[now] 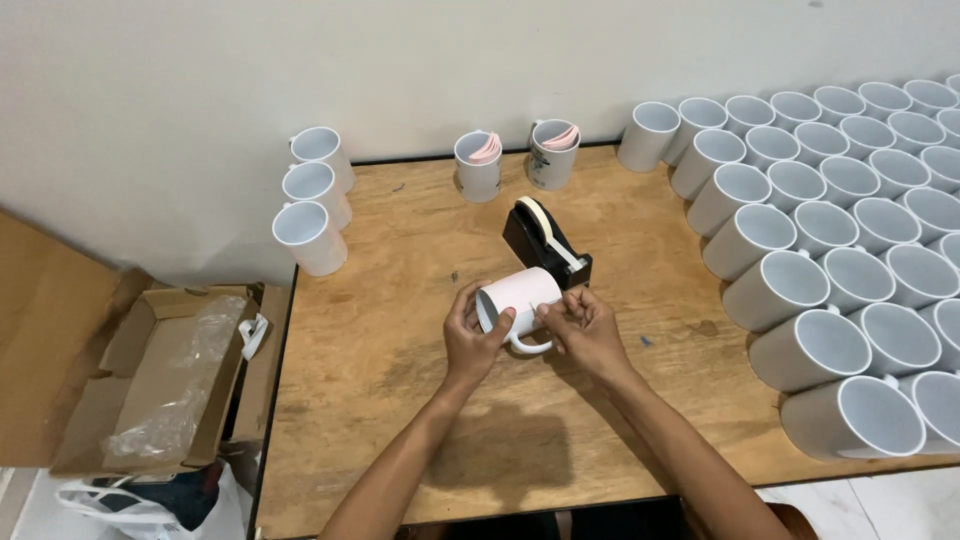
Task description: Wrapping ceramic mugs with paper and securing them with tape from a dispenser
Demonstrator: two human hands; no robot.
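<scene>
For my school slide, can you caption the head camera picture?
Two hands, left and right, hold a white mug beside a tape dispenser.

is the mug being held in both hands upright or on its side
On its side: the mug lies horizontally between the left hand and right hand, mouth facing left.

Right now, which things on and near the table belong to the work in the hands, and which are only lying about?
In use:
- white mug wrapped in a pale sheet, held on its side by left hand and right hand
- black tape dispenser just behind it

Lying about:
- rows of white mugs at right
- three mugs at left
- open cardboard box beside the table
</scene>
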